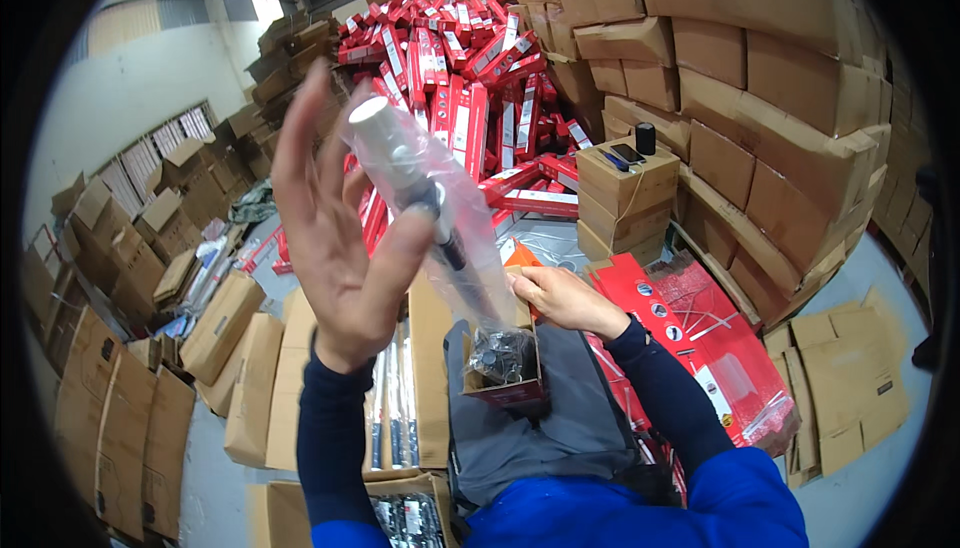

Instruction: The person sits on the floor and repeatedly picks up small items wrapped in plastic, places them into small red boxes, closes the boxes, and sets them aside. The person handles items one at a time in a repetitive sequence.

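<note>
My left hand (337, 248) is raised at the centre left, its fingers spread and blurred. Beside its palm and thumb, a white and dark tubular part in a clear plastic bag (427, 203) stands slanted, its lower end at an open narrow carton (504, 390); whether the hand grips it I cannot tell. Bagged black parts (499, 356) show in the carton's opening. My right hand (566, 296) pinches a raised cardboard flap (519, 296) of that carton, above my grey-clad lap (555, 443). An orange piece (523, 254) lies just behind the flap.
Red and white boxes (465, 120) are heaped ahead. Stacked brown cartons (750, 97) rise at right, beside a small carton stack (626, 203) bearing a phone (627, 152) and a black cylinder (645, 139). Flattened red cartons (705, 338) lie right. Long cartons (255, 390) and bagged tubes (394, 405) are at left.
</note>
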Motion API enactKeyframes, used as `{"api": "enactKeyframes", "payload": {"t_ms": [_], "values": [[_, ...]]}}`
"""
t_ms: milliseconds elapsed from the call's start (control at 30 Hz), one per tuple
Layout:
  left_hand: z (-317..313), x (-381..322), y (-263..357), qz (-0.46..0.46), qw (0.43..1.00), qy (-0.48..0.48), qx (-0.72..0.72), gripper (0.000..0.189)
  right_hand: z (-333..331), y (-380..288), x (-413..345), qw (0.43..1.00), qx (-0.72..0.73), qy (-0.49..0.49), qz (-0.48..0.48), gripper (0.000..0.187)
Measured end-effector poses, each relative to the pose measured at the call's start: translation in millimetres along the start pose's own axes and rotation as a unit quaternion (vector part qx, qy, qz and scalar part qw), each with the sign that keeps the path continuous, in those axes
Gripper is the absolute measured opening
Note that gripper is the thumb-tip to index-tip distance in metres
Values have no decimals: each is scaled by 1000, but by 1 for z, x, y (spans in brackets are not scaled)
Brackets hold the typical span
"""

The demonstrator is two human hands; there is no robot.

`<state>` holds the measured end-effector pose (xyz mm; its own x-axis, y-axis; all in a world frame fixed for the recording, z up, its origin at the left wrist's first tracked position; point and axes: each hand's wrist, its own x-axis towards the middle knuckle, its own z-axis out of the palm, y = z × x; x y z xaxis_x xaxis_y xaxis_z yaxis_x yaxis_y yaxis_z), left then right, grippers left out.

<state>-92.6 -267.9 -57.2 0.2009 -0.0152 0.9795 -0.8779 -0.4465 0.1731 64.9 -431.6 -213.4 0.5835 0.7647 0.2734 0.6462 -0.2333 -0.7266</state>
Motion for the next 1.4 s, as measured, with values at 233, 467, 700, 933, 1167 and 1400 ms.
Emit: {"api": "enactKeyframes", "payload": {"t_ms": [233,467,700,933,1167,1400], "values": [[17,-10,27,22,946,-260,191,19,0,4,-5,1000,22,-5,7,52],[-24,-116,-15,-93,876,-457,120,38,1,0,-5,999,27,-33,23,52],[-39,-120,-7,-82,885,-438,133,84,7,2,-6,999,45,-2,-12,52],[-19,-154,-31,14,802,-548,236,79,9,9,-12,991,121,-43,-27,48],[-10,-248,-42,-75,979,-81,168,101,2,19,-66,995,91,38,1,50],[31,-274,-36,-267,963,-17,15,63,28,10,-73,997,-7,7,73,58]]}}
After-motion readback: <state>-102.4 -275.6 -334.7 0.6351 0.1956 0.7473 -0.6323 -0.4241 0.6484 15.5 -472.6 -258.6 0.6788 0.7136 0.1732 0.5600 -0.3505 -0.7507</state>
